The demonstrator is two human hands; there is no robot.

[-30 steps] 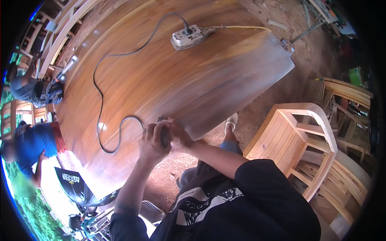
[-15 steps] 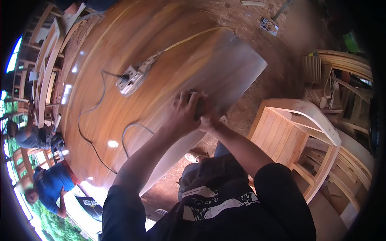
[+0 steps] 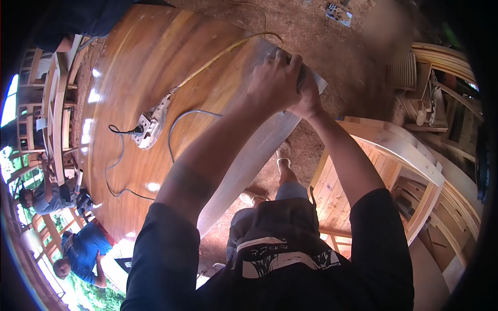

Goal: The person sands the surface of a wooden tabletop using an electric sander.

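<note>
Both hands are together near the far right corner of a large wooden tabletop (image 3: 207, 78). My left hand (image 3: 272, 83) is wrapped round a dark hand-held tool (image 3: 301, 78), of which only a small part shows between the hands. My right hand (image 3: 309, 98) closes on the tool's right side. A dark cord (image 3: 179, 124) runs over the wood behind my left forearm. A white power strip (image 3: 149, 132) with a black plug lies on the tabletop, joined to a yellow cable (image 3: 218, 56). The surface under the hands looks greyish, the rest glossy brown.
An unfinished wooden chair frame (image 3: 410, 155) stands on the right, with stacked wood pieces (image 3: 441, 58) beyond it. Two people, one in a blue shirt (image 3: 85, 254) and one in grey (image 3: 47, 198), are at the left. Another person's dark clothing (image 3: 85, 20) shows at the top left.
Both hands have moved with the tool away from my body and rightward along the tabletop to its far corner. The camera view has turned, and the power strip appears lower and farther left.
</note>
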